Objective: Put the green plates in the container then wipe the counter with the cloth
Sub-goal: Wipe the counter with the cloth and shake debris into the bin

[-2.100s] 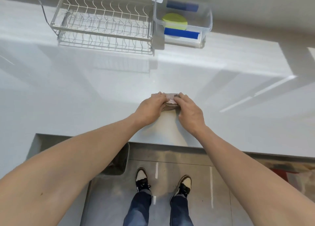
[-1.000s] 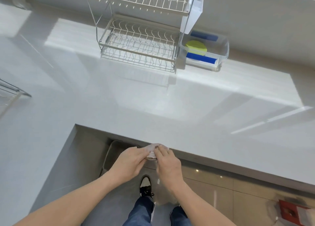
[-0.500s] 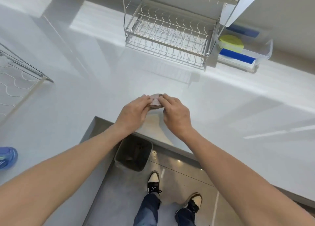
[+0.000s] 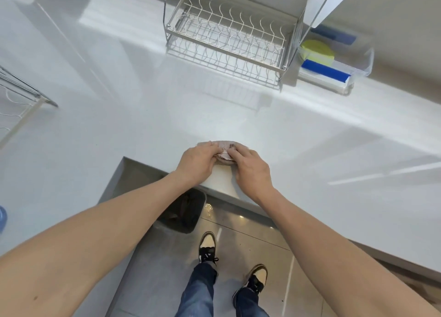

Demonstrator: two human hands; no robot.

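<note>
Near the front edge of the white worktop [image 4: 133, 130], a small pinkish cloth [image 4: 224, 149] lay bunched on the surface, with both hands pressed against it. The left hand [image 4: 196, 165] was closed over the cloth's left side, fingers curled down onto the fabric, and the right hand [image 4: 251, 169] gripped its right side in the same way, so that only a narrow strip of cloth showed between and beyond the fingertips. Both bare forearms reached in from the near side. At the far side of the worktop stood a wire dish rack [image 4: 229, 42], its shelves bare, and just to the right of it sat a clear plastic container [image 4: 338, 61] holding the green plates [image 4: 316, 52], stacked inside with a blue strip crossing the container's near wall. Part of a second wire rack [image 4: 16, 101] showed at the left edge. Below the worktop's front edge, a dark bin [image 4: 183, 211] stood on the grey tiled floor [image 4: 250, 240], close to the person's feet in black and cream shoes [image 4: 207, 247], with blue jeans above them.
</note>
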